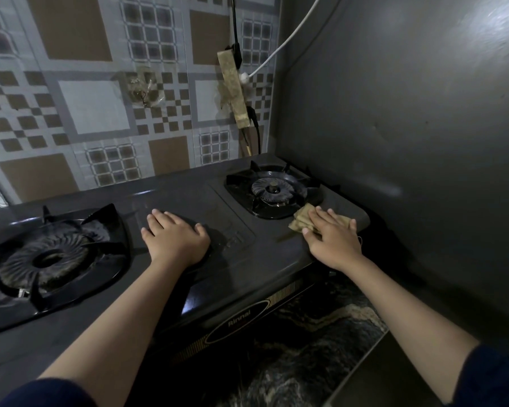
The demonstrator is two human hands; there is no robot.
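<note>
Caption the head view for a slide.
Right hand presses tan cloth on stove beside right burner; left hand rests flat.

Under the right fingers (329, 218) lies a matt tan cloth (301, 220); the stove top (247, 218) beneath looks smooth, dark, glossy metal.

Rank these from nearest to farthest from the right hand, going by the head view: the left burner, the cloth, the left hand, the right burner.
1. cloth: pressed under the right hand, touching it.
2. right burner: just behind the cloth.
3. left hand: flat on the middle of the stove.
4. left burner: at the far left end.
</note>
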